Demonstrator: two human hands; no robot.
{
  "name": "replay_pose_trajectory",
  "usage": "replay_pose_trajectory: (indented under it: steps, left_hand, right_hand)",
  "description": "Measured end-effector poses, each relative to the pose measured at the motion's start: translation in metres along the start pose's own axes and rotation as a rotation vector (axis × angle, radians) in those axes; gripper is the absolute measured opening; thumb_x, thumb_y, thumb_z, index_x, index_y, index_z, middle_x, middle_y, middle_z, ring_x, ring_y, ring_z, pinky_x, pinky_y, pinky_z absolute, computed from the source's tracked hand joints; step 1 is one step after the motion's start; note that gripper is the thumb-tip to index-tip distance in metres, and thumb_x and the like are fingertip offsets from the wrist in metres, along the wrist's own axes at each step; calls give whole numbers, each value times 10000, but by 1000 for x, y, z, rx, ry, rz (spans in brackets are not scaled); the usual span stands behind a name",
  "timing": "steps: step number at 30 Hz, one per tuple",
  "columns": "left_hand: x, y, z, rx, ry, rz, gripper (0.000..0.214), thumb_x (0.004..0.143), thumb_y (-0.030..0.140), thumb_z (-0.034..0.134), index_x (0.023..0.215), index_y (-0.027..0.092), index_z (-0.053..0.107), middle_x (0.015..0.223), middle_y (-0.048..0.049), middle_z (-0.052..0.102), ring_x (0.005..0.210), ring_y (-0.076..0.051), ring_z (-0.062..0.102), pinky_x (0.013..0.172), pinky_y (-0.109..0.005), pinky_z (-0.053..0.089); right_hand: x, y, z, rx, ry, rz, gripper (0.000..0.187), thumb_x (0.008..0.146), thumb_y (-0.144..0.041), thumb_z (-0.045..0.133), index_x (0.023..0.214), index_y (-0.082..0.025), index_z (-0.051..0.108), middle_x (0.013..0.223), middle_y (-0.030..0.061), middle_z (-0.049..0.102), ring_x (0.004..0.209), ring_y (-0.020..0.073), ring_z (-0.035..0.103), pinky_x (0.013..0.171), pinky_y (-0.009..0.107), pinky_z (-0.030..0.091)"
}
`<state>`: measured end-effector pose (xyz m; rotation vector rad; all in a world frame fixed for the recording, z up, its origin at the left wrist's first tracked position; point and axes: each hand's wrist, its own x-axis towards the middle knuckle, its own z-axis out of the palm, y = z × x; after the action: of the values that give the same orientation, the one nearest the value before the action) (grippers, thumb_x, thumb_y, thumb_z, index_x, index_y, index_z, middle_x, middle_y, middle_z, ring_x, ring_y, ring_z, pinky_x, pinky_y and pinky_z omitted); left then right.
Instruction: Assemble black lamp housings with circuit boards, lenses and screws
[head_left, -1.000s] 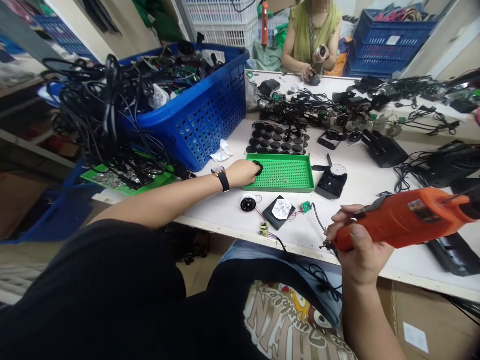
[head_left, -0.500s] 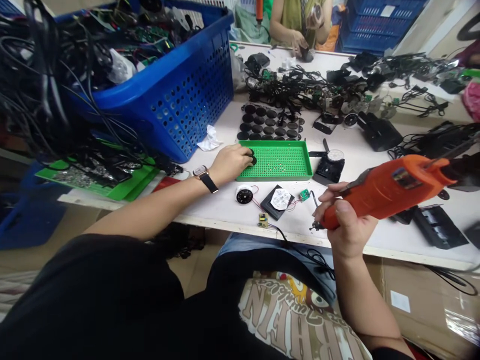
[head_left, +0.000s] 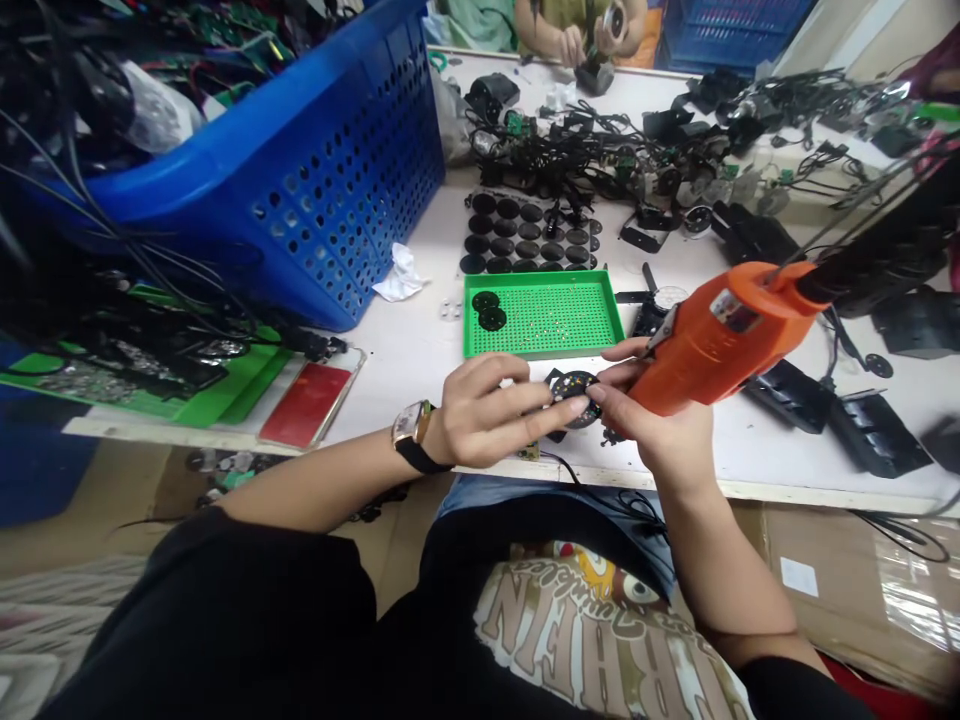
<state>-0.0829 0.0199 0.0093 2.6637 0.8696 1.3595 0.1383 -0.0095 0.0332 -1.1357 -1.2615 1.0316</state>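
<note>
My left hand (head_left: 491, 408), with a watch on its wrist, pinches a small round black part (head_left: 573, 388) near the table's front edge. My right hand (head_left: 660, 420) grips an orange electric screwdriver (head_left: 724, 335) and its fingertips also touch the round part. Just beyond lies a green perforated tray (head_left: 551, 315) with two black discs (head_left: 487, 308) in its left corner and tiny screws scattered on it.
A big blue basket (head_left: 300, 190) full of cables and circuit boards stands at the left. Rows of black discs (head_left: 525, 235), tangled wires and black housings (head_left: 877, 440) cover the table beyond and to the right. A red phone (head_left: 307, 405) lies at the front left. Another person's hands (head_left: 592, 40) work at the far side.
My left hand left the green tray, where black discs now lie, and came back to the front edge to hold the round part. My right hand brought the screwdriver in to meet it.
</note>
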Motion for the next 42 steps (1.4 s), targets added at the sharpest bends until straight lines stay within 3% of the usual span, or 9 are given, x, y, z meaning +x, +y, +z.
replay_pose_trajectory:
  steps: [2,4,9,13,17,23,25,35,42]
  left_hand:
    - [8,1,5,-46,47,72,733,861,557,815,1520,359,566,1063,-41,714,967,-227,694,839,-392,613]
    - [13,4,10,-111,46,-4,891,813,619,825,1575,286,503,1168,-90,690,1044,-247,682,912,-430,603]
    - [13,12,19,-182,23,-146,688,852,435,866,1471,318,590,1157,-63,701,1049,-234,671,928,-436,571]
    - [4,14,26,-129,-9,-245,576,841,464,868,1341,262,666,1152,-75,710,1054,-250,651,934,-450,560]
    - [-10,13,33,-82,-130,-405,510,851,494,850,1263,235,697,1170,-81,724,1089,-263,643,939,-445,560]
    - [-31,0,11,147,145,-617,480,909,437,799,1333,238,696,1187,-79,716,1138,-262,652,1020,-444,529]
    - [-36,-5,2,197,147,-666,482,924,436,776,1354,237,688,1203,-82,714,1151,-267,646,1051,-451,509]
    - [-45,-13,10,129,105,-598,481,901,436,805,1345,287,696,1203,-79,724,1163,-281,647,1038,-481,537]
    - [-26,13,41,-20,-30,-458,507,900,428,816,1332,212,659,1209,-111,716,1190,-286,631,1074,-501,520]
  right_hand:
    - [2,2,0,-17,35,-19,259,767,-270,876,940,-216,691,895,21,746,837,206,740,680,329,617]
    - [3,4,0,-34,58,-26,251,765,-251,872,933,-219,688,880,18,747,851,209,741,700,332,613]
    - [4,9,2,-64,77,-24,270,766,-244,862,959,-220,675,931,14,756,766,186,739,676,331,605]
    - [4,11,-1,-24,155,-49,342,775,-291,874,1042,-234,666,936,5,756,688,160,721,583,295,577]
    - [2,5,-8,51,253,-143,282,833,-322,851,1048,-238,688,738,-35,724,491,119,613,451,263,482]
    - [-3,-6,-12,133,256,-226,243,850,-372,800,1025,-244,690,576,-65,645,415,142,556,420,297,457]
    - [-4,-4,-11,105,253,-219,259,852,-409,791,1028,-255,678,570,-71,639,406,150,550,431,312,469]
    - [-13,-4,-12,-40,304,-86,393,842,-642,761,1044,-334,622,561,-39,562,426,208,534,481,398,488]
    - [-2,-9,1,152,419,-223,295,830,-561,789,933,-319,656,507,-58,499,390,177,471,464,376,457]
